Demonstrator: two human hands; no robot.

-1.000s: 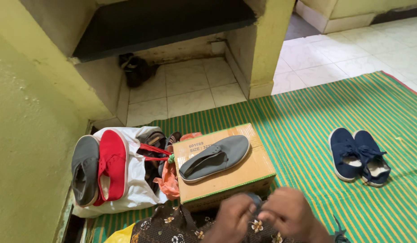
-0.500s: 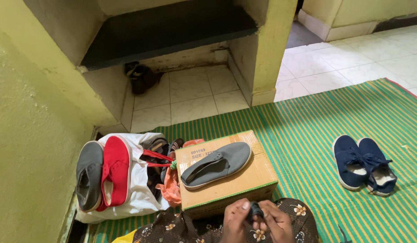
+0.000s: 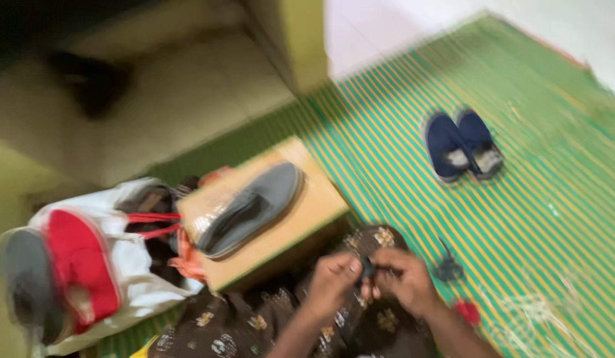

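The frame is motion-blurred, so fine detail is lost. At the lower middle, the left hand (image 3: 332,278) and the right hand (image 3: 401,280) meet over the person's lap, which is covered by dark floral cloth (image 3: 254,325). Between their fingertips sits a small dark object (image 3: 368,268); both grips are pressed together on it, thumb against fingers, though what the object is cannot be told from the blur.

Just above and to the left of the hands lies a cardboard box (image 3: 301,212), tilted in the frame, with a single grey shoe (image 3: 251,209) lying on its lid. Left of the box stands a white bag (image 3: 138,278) with red straps, touching the box's edge. A red shoe (image 3: 78,268) rests on the bag at the lower left, and beside it, at the frame's left edge, another grey shoe (image 3: 25,282).

Everything lies on a green and yellow striped mat (image 3: 533,219) that fills the right half of the frame. In the upper right part of the mat, well apart from the hands, a pair of navy blue shoes (image 3: 463,146) sits side by side. Near the right hand, on the mat, lie a small dark scrap (image 3: 448,268) and a small red bit (image 3: 468,311).
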